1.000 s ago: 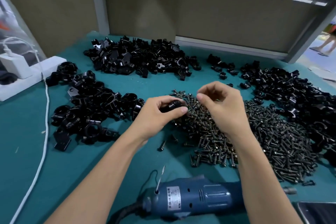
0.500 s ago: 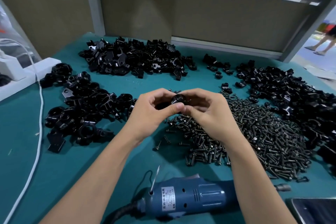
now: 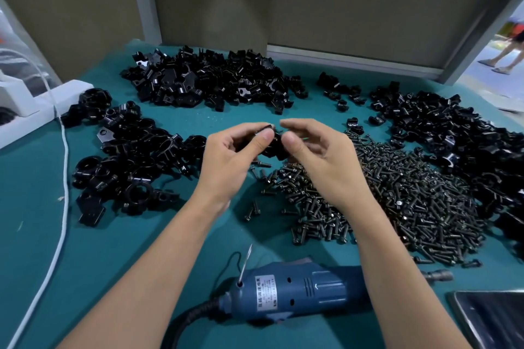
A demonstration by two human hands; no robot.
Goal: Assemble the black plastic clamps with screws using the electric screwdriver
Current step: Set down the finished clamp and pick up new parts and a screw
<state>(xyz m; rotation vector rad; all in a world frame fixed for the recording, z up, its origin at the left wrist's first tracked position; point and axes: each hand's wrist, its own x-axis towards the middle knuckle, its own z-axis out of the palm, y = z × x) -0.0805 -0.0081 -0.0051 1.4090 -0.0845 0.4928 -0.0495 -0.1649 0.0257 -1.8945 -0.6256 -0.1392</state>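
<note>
My left hand [image 3: 226,159]: fingers pinch black clamp [image 3: 270,149].
My right hand [image 3: 321,161]: thumb and fingers pinch same clamp.
Electric screwdriver [image 3: 297,289]: lies near, untouched.

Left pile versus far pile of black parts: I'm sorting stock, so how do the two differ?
The left pile holds closed round rings, seemingly joined clamps, while the far pile holds open, blocky half pieces. The left pile lies loosely spread beside the white cable, and the far pile is heaped tighter near the back wall. Both are glossy black plastic on the teal table.
</note>
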